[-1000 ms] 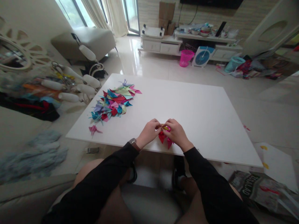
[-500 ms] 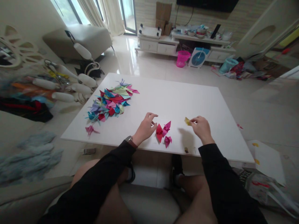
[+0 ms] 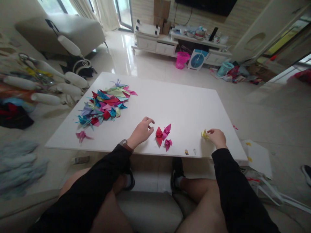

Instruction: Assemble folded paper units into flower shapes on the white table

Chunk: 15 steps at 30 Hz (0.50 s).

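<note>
Between the fingertips of my right hand [image 3: 217, 137] is a small yellow folded-paper piece [image 3: 205, 134], held low over the right part of the white table [image 3: 179, 100]. My left hand [image 3: 142, 132] hovers above the table with its fingers apart and nothing in them. Just right of it lie a red paper crane [image 3: 159, 136], a magenta paper crane [image 3: 167, 131] and a smaller magenta folded piece [image 3: 168, 144]. A large pile of coloured paper cranes [image 3: 104, 105] covers the table's left side. A lone pink paper crane [image 3: 82, 136] lies in front of that pile.
Near the front edge lie a tiny yellow-and-dark item [image 3: 186, 151] and a small pale item [image 3: 194, 151]. A lamp with several white shades [image 3: 47, 99] stands close to the table's left side. Beyond the table are a pink basket [image 3: 182, 60] and a blue fan [image 3: 198, 59].
Both hands were together over the red and magenta cranes. My right hand has moved right and down with the yellow paper piece; my left hand has come away with its fingers spread.
</note>
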Motion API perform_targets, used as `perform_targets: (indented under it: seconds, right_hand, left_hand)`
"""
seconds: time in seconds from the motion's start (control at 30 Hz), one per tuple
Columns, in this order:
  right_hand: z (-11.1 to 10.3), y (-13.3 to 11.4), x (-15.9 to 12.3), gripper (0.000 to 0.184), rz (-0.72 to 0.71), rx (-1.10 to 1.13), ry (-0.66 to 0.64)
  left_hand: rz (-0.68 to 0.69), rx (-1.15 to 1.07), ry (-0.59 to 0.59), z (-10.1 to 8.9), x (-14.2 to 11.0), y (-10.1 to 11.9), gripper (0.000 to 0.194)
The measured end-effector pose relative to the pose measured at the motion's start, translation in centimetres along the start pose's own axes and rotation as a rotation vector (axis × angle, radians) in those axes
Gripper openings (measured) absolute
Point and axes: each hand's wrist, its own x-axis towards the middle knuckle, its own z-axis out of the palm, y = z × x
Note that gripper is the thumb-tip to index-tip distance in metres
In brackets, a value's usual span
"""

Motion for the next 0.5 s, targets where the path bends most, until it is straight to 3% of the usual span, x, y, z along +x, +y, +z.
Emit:
perform_targets:
  seconds: [0.17,0.3,0.4,0.5]
  right_hand:
    - [-1.2,-3.5,-0.8,0.033,-0.086,0.086,0.091]
    - [-1.4,-8.7,-2.8,0.029,-0.306,0.259,0.096]
    - [-1.5,-12.4,-4.7,0.027,-0.488,0.404,0.049]
    - [-1.4,-14.8,-6.2,0.025,-0.601,0.461,0.004]
  left_hand:
    - [-0.005,0.074,-0.009,-0.3,0.1,-0.6,0.013]
    - [-0.078,0.107,0.072,-1.4,0.6,-1.6,0.015]
    - [-0.241,0.092,0.200,-3.7,1.4,-3.5,0.019]
    - [-0.454,0.164,0.373,-7.5,1.8,-6.4,0.028]
